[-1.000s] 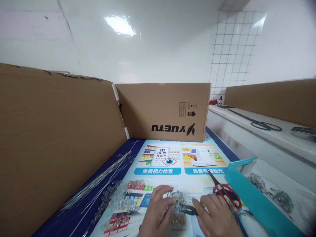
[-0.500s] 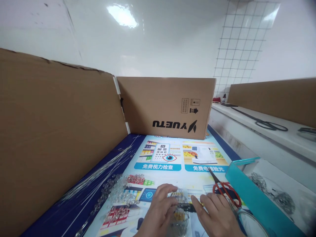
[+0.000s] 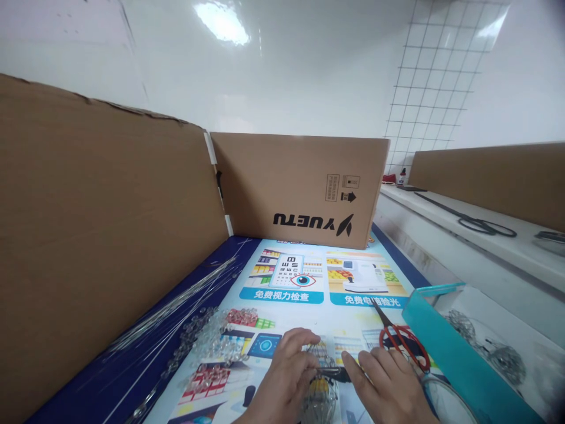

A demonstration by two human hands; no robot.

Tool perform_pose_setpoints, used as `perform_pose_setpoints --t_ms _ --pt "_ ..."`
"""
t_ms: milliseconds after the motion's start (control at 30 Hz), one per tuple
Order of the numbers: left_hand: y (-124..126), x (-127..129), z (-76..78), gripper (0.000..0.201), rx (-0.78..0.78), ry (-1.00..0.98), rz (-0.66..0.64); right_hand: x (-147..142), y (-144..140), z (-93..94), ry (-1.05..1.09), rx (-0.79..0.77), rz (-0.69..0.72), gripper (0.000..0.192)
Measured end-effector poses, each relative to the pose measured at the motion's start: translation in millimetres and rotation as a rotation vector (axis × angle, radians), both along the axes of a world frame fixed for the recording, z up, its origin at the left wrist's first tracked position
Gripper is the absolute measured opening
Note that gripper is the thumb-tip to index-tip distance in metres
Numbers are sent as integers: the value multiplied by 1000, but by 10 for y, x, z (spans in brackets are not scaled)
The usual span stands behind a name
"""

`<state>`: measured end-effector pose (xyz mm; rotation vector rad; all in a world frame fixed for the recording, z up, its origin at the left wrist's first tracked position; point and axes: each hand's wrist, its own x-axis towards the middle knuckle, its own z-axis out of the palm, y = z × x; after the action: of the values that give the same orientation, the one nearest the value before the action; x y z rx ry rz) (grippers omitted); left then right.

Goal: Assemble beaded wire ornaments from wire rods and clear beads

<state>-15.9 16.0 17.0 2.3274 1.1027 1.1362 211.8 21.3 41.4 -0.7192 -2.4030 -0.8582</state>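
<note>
My left hand (image 3: 286, 377) is closed around the side of a rounded wire frame (image 3: 321, 400), which looks like a small wire cage or basket. In my right hand (image 3: 388, 383) is a dark narrow tool (image 3: 337, 373), possibly pliers; its handles are hidden under my fingers. The tool's tip reaches the wire frame beside my left fingertips. Just beyond my right hand lie scissors with red handles (image 3: 408, 343). A ring-shaped roll or coil (image 3: 448, 400) is partly visible beside that hand.
Clear beads (image 3: 216, 341) are scattered on the left of the printed mat (image 3: 304, 315). Straight wires (image 3: 176, 303) lie along the left cardboard wall (image 3: 110, 224). A teal-edged box (image 3: 463, 347) at right holds wire pieces. A cardboard box (image 3: 300, 188) stands behind.
The camera view has shifted slightly. Both hands keep nearly the same place, and the dark tool at the wire frame has tilted or moved down a little.
</note>
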Motion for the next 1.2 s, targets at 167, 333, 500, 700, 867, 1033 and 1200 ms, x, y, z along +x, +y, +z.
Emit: perform_pose_setpoints --t_ms 167,333,500,700,867,1033,1200 --pt "-5 10 -10 18 -11 3 -14 6 -9 5 -18 -13 1 36" --pt "-9 13 -14 20 -20 -2 -27 3 -4 15 -20 -9 -2 35" --pt "-4 10 -13 19 -12 -19 -40 2 -16 17 -15 1 4 33" --pt "-5 18 -1 20 -5 -27 -52 -1 -18 21 -13 -14 7 31" --pt "-6 22 1 19 13 -27 -41 22 -6 -19 -30 -54 -1 31" --pt "1 25 -8 18 22 -23 -46 46 1 -81 -17 -73 -6 30" --pt "-3 19 13 18 -14 -12 -38 50 -3 -85 26 -78 -6 31"
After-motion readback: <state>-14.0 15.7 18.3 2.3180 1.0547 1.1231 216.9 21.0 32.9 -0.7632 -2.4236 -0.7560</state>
